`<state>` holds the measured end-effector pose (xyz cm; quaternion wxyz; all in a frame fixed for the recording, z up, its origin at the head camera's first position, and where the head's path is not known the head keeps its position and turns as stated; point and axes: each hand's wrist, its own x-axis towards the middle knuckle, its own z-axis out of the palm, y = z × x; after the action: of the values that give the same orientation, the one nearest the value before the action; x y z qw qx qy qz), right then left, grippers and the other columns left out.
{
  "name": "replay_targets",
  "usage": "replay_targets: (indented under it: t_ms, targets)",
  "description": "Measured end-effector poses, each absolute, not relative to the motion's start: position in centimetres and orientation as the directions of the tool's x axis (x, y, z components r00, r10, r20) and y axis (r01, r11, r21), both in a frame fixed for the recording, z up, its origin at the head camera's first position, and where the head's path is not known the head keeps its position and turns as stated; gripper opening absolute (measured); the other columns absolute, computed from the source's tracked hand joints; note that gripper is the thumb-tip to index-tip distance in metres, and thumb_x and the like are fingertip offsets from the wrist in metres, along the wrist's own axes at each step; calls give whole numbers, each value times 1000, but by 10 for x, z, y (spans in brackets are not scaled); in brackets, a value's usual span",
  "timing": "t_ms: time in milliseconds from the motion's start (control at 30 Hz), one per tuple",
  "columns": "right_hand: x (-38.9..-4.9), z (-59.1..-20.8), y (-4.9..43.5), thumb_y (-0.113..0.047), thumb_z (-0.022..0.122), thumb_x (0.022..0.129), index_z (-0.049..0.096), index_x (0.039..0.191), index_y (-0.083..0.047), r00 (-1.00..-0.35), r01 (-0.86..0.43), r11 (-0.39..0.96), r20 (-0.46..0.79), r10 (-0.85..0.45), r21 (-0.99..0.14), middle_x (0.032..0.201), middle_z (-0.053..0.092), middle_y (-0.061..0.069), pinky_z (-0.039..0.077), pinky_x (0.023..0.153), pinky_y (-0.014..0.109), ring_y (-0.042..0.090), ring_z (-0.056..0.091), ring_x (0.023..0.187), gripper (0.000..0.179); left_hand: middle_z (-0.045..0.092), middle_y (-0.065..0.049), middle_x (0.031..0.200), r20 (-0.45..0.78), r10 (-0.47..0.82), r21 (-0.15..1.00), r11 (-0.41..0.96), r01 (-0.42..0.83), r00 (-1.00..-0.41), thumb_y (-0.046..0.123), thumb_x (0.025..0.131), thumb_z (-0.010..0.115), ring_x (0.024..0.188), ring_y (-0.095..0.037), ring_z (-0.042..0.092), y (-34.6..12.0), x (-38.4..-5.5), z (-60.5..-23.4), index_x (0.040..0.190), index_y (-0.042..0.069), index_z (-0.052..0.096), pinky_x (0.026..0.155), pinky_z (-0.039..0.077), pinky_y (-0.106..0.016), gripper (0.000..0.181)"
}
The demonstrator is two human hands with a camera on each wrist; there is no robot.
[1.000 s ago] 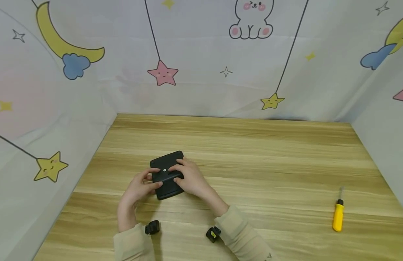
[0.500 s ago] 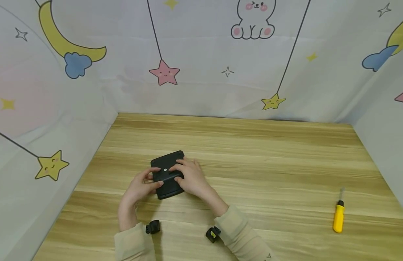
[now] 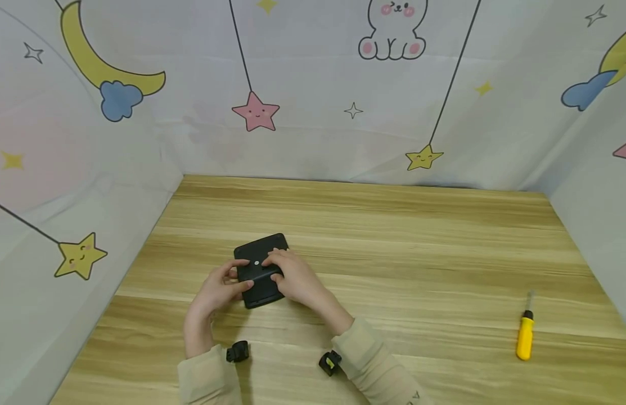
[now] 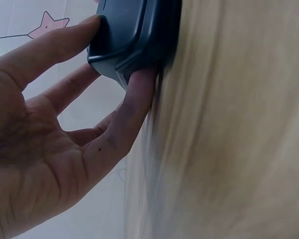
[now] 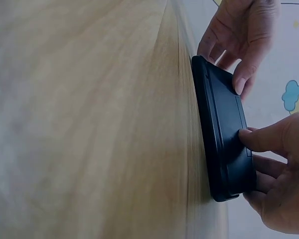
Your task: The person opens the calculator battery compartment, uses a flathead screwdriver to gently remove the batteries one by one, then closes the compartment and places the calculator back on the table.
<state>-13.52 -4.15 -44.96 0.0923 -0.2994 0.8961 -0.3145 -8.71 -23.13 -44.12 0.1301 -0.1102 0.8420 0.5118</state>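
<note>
Handling seems well begun: a flat, rectangular black plastic device lies between the two hands over the wood-grain table, ridged face upward. The left hand is half closed on its left side, thumb and forefinger on top, another finger tucked beneath the edge. From the opposite side, the right hand grips it with bent fingers and thumb by the ridge. The device looks whole, its outlined panel seemingly seated, so any opening appears not yet done, though covering fingers make this uncertain. Well to the right hand's right, a yellow-handled metal screwdriver lies unheld.
</note>
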Motion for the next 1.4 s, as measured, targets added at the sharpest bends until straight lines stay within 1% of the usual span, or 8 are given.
replay_targets:
  t_ms: [300, 533, 933, 1400]
  targets:
    - [-136, -450, -42, -9, 59, 93, 63, 119, -18, -806, -459, 614, 12, -591, -643, 142, 53, 6, 33, 115, 42, 24, 40, 140, 27, 44, -25, 121, -334, -60, 834, 447, -324, -941, 9, 88, 66, 90, -22, 60, -232, -87, -442, 139, 4, 46, 71, 57, -31, 55]
    - [-135, -450, -42, -9, 60, 93, 63, 117, -19, -808, -466, 620, 18, -589, -632, 141, 54, 6, 35, 114, 43, 24, 41, 139, 27, 44, -25, 119, -335, -66, 836, 439, -329, -940, 8, 88, 66, 87, -21, 58, -231, -87, -443, 139, 3, 47, 70, 56, -30, 55]
    - [-135, -450, -43, -8, 60, 92, 63, 117, -17, -805, -479, 612, 38, -591, -629, 137, 57, 4, 37, 113, 43, 22, 42, 139, 26, 46, -25, 119, -337, -64, 842, 425, -331, -939, 7, 88, 65, 88, -22, 57, -232, -87, -443, 139, 3, 47, 70, 57, -30, 54]
    - [-137, -448, -43, -9, 60, 92, 62, 117, -18, -807, -474, 630, 18, -590, -615, 139, 55, 5, 38, 111, 42, 21, 41, 139, 27, 46, -26, 118, -334, -51, 848, 420, -324, -941, 6, 88, 65, 88, -21, 58, -230, -87, -440, 139, 3, 46, 70, 56, -28, 54]
